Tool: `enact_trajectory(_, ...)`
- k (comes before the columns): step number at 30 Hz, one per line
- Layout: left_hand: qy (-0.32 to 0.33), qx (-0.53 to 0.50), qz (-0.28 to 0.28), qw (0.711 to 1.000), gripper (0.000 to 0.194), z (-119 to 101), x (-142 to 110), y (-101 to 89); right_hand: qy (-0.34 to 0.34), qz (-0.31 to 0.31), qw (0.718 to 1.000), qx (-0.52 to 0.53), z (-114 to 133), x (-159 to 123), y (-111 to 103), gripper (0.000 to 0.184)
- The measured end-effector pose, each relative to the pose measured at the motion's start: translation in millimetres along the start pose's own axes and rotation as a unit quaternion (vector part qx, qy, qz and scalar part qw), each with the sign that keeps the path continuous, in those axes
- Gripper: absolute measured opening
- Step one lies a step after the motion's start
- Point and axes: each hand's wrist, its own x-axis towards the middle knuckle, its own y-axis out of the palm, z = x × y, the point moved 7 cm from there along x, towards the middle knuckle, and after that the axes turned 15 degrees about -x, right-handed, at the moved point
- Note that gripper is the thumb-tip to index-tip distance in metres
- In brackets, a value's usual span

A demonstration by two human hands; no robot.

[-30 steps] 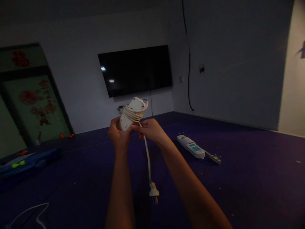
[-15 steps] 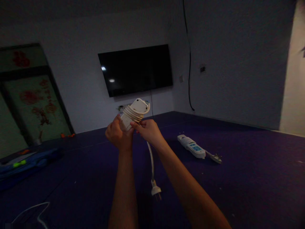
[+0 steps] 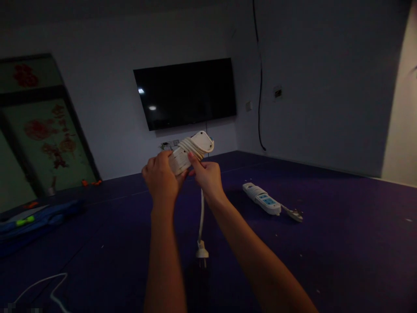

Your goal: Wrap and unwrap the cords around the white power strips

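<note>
I hold a white power strip [image 3: 192,150] up in front of me, its cord wound in several turns round the body. My left hand [image 3: 161,179] is closed round the strip's near end. My right hand [image 3: 206,176] pinches the cord [image 3: 202,213] just below the windings. The loose end of the cord hangs straight down between my forearms, and its plug [image 3: 202,252] dangles above the purple floor.
A second white power strip [image 3: 261,198] with its plug [image 3: 294,214] lies on the purple floor mat [image 3: 325,243] to the right. A black TV [image 3: 185,93] hangs on the far wall. Blue objects [image 3: 35,221] lie at left; a white cable [image 3: 42,287] at bottom left.
The strip has tilted flatter and shifted right as my hands turned it. The hanging cord has got shorter and the plug has risen and swung left.
</note>
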Motion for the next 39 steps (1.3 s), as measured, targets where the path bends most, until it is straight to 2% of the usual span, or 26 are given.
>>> enact_trajectory(2,-0.014,-0.038,0.049,0.998,0.048,-3.7,3.2,-4.6,0.016,-0.002,1.0,0.014,-3.0,1.5,-1.8,0.062)
enact_trajectory(4,-0.046,-0.128,0.087,0.987,0.047,-1.3,3.9,-7.9,0.018,0.002,1.0,0.019,-3.5,3.2,-3.9,0.062)
enact_trajectory(7,-0.132,-0.299,0.088,0.941,0.05,15.3,3.0,-10.0,0.004,0.015,1.0,0.013,-0.6,5.5,-6.9,0.059)
enact_trajectory(10,-0.222,-0.388,0.1,0.889,0.058,37.6,-1.5,-1.1,-0.021,0.036,0.999,0.005,4.4,7.3,-8.0,0.055)
enact_trajectory(12,-0.278,-0.432,0.165,0.842,0.067,46.7,-9.4,14.1,-0.05,0.062,0.997,0.01,9.3,7.6,-6.7,0.051)
enact_trajectory(15,-0.34,-0.532,0.272,0.726,0.081,46.1,-27.0,38.0,-0.099,0.127,0.986,0.037,17.8,5.0,-1.5,0.044)
enact_trajectory(17,-0.354,-0.589,0.304,0.66,0.082,41.9,-35.6,47.7,-0.113,0.169,0.978,0.053,21.2,2.0,1.5,0.041)
enact_trajectory(18,-0.358,-0.61,0.309,0.637,0.081,40.6,-38.4,51.0,-0.116,0.181,0.975,0.057,22.1,0.9,2.1,0.041)
enact_trajectory(20,-0.364,-0.635,0.308,0.608,0.08,40.0,-41.5,55.0,-0.121,0.19,0.973,0.054,23.4,-0.2,1.8,0.042)
enact_trajectory(23,-0.367,-0.637,0.307,0.604,0.079,41.9,-42.1,55.2,-0.133,0.201,0.969,0.057,26.2,-1.0,3.1,0.044)
enact_trajectory(27,-0.353,-0.619,0.292,0.638,0.078,44.7,-37.1,48.3,-0.133,0.233,0.959,0.095,32.7,-4.4,8.1,0.044)
enact_trajectory(33,-0.308,-0.598,0.184,0.717,0.07,49.7,-22.5,32.0,-0.064,0.277,0.957,0.054,26.8,-9.1,7.3,0.034)
enact_trajectory(36,-0.307,-0.599,0.11,0.732,0.069,56.3,-16.7,21.8,-0.028,0.321,0.946,0.039,21.4,-11.1,4.8,0.023)
enact_trajectory(39,-0.321,-0.598,0.067,0.731,0.071,66.1,-14.3,17.8,-0.009,0.336,0.941,0.042,21.7,-11.9,1.7,0.02)
